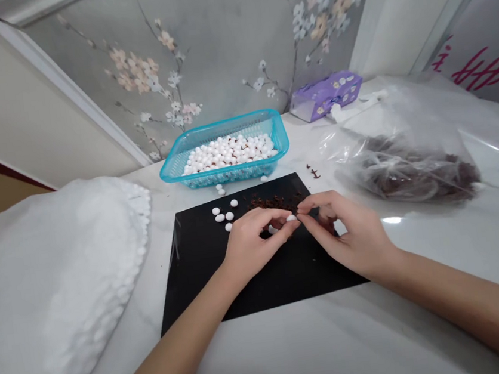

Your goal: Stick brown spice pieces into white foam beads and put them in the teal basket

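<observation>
Between the thumb and index finger of my left hand [253,240] is a small white ball [291,218]. My right hand [356,235] is closed in a pinch right beside that ball; whatever its fingertips hold is too small to make out. Both hands are over a black mat [265,287]. Small dark brown pieces [273,202] lie in a loose pile on the mat, just behind my fingers. Several loose white balls [220,218] rest on the mat to the left of my left hand.
Behind the mat stands a blue plastic basket [225,176] holding many white balls, some with brown bits. A clear bag of brown pieces [423,173] lies to the right. A bulging white sack [57,281] fills the left side. A purple tissue pack [327,95] is against the wall.
</observation>
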